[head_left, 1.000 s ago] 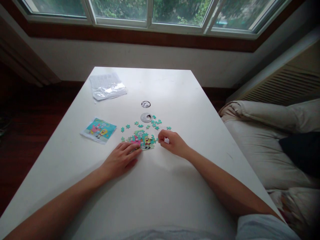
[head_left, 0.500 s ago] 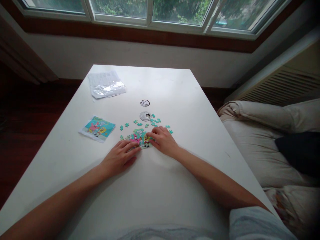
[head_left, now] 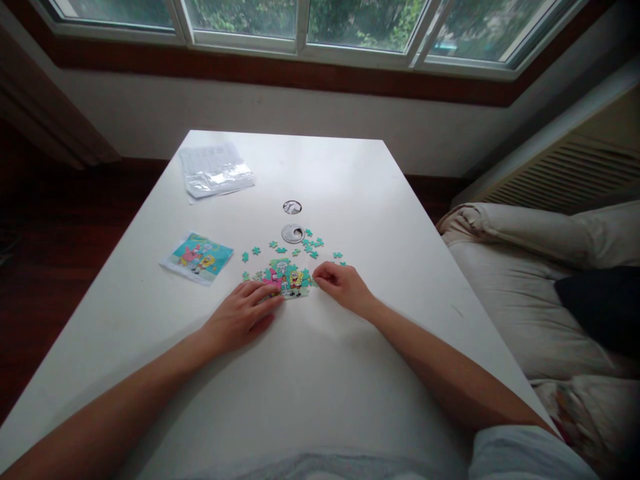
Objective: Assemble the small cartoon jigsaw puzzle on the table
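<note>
A partly assembled jigsaw puzzle [head_left: 296,283] with cartoon figures, one pink and one yellow, lies flat on the white table. My left hand [head_left: 245,310] rests with fingers stretched out over its lower left corner. At its right edge, my right hand [head_left: 343,285] is closed in a pinch, thumb and forefinger on a small puzzle piece [head_left: 311,281] that is mostly hidden. Loose green puzzle pieces [head_left: 314,254] are scattered beyond and to both sides of the assembled part.
A picture card in a clear sleeve [head_left: 200,257] lies left of the puzzle. Farther back is a clear plastic bag with papers [head_left: 215,170]. Two round inserts, the nearer a grey disc [head_left: 290,234], sit mid-table. A beige sofa [head_left: 500,287] stands along the right side.
My right hand has moved right, off the yellow figure to the puzzle's right edge, and its fingers have drawn together. My left hand stays in place.
</note>
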The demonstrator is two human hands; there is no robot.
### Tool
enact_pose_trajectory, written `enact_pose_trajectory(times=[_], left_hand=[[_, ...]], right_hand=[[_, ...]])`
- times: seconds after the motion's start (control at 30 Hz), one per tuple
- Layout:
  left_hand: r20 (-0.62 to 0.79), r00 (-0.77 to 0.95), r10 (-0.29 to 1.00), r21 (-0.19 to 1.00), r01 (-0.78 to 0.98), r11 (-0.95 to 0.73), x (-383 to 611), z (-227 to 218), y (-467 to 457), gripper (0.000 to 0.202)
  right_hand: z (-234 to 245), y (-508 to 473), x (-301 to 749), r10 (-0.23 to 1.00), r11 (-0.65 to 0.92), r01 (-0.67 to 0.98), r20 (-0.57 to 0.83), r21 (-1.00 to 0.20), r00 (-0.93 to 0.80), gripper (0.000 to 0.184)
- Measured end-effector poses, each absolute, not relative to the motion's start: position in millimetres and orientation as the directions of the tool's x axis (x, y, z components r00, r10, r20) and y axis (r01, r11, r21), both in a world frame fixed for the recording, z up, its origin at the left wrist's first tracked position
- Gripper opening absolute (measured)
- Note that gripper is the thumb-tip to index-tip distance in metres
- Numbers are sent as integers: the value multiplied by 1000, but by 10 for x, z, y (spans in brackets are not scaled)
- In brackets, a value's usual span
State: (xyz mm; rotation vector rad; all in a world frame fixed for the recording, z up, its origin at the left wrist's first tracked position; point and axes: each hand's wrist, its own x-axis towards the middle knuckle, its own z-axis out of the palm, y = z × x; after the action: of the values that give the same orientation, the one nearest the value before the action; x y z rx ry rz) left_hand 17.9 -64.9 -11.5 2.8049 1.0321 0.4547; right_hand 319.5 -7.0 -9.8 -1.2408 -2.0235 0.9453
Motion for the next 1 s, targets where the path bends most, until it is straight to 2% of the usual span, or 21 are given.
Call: enact_pose_trajectory(times=[0.13, 0.47, 0.67, 0.8, 1.0], left_hand=[[233, 725, 648, 205, 615, -761, 172, -132, -646, 39], [235, 721, 652, 233, 610, -758, 174, -109, -641, 41], [230, 717, 658, 246, 611, -752, 182, -101, -645, 41], [214, 725, 655, 229, 615, -755, 186, -97, -647, 40], [220, 728, 649, 222, 611, -760, 177, -100, -643, 40]], right_hand=[[-102, -80, 3198, 899, 293, 489, 62, -822, -435, 14], [-58, 6, 3283, 846, 377, 463, 94, -802, -526, 20], [-6, -24, 3301, 818, 327, 432, 23, -841, -575, 17], [21, -60, 3258, 765, 464, 447, 91, -765, -638, 12], [-40, -70, 3208, 702, 632, 462, 206, -623, -682, 20]])
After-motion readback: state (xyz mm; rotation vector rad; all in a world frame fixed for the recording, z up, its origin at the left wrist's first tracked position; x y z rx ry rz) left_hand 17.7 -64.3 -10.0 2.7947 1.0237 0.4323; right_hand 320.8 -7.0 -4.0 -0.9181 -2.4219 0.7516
